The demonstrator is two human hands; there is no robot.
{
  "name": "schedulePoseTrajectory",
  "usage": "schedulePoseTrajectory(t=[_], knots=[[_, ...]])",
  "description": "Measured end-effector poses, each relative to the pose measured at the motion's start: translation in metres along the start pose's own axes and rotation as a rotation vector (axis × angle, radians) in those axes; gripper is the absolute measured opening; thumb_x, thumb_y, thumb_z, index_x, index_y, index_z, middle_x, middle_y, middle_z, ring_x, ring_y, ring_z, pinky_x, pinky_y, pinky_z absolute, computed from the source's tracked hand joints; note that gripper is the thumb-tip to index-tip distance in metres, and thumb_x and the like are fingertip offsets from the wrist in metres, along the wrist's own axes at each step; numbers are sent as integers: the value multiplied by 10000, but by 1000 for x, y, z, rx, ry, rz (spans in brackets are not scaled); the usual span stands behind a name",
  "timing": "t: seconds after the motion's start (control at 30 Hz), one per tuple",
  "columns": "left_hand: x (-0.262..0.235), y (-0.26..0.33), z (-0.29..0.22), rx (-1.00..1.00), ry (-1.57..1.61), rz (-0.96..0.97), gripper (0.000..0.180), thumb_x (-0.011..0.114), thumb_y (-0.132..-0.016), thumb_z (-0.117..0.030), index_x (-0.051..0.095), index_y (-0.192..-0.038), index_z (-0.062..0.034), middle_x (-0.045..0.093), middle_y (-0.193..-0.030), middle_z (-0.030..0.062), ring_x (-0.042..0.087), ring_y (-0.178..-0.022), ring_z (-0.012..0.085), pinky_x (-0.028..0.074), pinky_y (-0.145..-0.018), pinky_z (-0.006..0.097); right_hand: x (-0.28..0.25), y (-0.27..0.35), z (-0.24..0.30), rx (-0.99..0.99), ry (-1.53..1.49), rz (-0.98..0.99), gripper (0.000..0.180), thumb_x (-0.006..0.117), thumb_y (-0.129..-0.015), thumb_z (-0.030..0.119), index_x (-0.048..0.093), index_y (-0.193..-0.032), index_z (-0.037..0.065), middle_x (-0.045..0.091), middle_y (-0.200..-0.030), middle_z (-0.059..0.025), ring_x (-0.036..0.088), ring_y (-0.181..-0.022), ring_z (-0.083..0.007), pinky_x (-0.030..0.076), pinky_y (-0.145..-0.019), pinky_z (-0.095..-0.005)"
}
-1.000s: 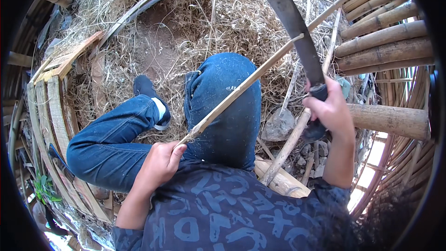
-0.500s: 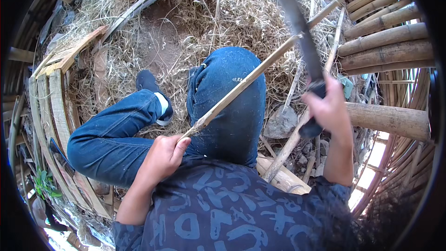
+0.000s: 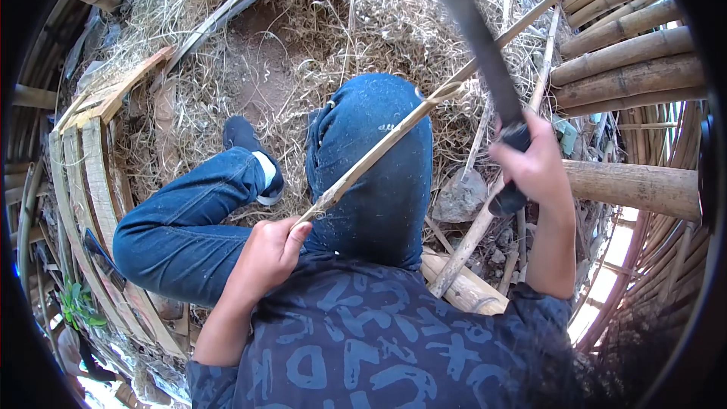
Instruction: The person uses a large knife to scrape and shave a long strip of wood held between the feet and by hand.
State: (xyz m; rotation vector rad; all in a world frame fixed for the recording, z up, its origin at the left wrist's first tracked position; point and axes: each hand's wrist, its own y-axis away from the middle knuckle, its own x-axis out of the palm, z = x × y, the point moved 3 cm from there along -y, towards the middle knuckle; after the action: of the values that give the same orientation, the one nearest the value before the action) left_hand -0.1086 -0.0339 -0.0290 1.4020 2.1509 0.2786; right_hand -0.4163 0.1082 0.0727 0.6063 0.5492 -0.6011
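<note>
My left hand (image 3: 266,256) is closed round the near end of a long bamboo strip (image 3: 371,153). The strip slants up to the right across my raised knee (image 3: 369,204) and on past it. A thin curl of bamboo (image 3: 445,92) stands off the strip just beyond the knee. In my right hand (image 3: 541,170) is the black handle of a machete, with the fingers wrapped round it. Its long dark blade (image 3: 488,53) crosses the strip's far part and runs out at the top edge. Whether the blade touches the strip I cannot tell.
Dry shavings (image 3: 409,38) cover much of the ground ahead. A wooden crate-like frame (image 3: 95,155) stands at the left. Bamboo poles (image 3: 628,79) line the right side, with a thick bamboo pole (image 3: 632,189) beside my right forearm. A grey rock (image 3: 460,195) lies right of my knee.
The machete's blade has swung a little to the left at its far part. A curl now shows on the strip near the knee. My left hand has kept its grip and place.
</note>
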Motion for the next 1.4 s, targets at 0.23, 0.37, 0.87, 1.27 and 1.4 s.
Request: schedulePoseTrajectory(t=[0.23,0.37,0.87,1.27,1.4], knots=[[-2,2,6,24,25,-11,342,507,-955,-231,534,-763,50,477,-598,246,461,-584,457,396,-530,438,30,19,8,-130,80,159,314,618,-712,46,572,-1001,-70,565,-658,-63,522,-589,-103,421,-544,-289],[-2,-1,4,29,11,8,338,512,-953,-234,541,-769,48,485,-610,253,482,-590,455,396,-531,442,16,9,9,-9,40,46,285,598,-723,2,565,-1002,-46,538,-674,-13,507,-597,-79,410,-531,-256],[-2,1,3,76,45,-12,380,486,-964,-226,460,-696,42,396,-547,201,322,-492,324,361,-503,403,59,33,6,-92,58,253,341,624,-706,44,580,-1032,-49,548,-700,-20,505,-648,-88,421,-590,-269],[-2,0,9,100,68,-23,392,485,-972,-259,484,-714,36,415,-545,203,348,-490,340,363,-501,414,69,32,4,-28,-17,323,348,631,-699,7,586,-1041,-43,581,-730,-33,513,-637,-75,430,-584,-251],[-5,0,8,42,27,10,379,502,-964,-295,602,-782,22,530,-617,242,548,-619,437,421,-557,460,69,25,5,126,-162,238,245,620,-697,-9,554,-933,-12,555,-682,-4,536,-620,-66,433,-558,-260]])
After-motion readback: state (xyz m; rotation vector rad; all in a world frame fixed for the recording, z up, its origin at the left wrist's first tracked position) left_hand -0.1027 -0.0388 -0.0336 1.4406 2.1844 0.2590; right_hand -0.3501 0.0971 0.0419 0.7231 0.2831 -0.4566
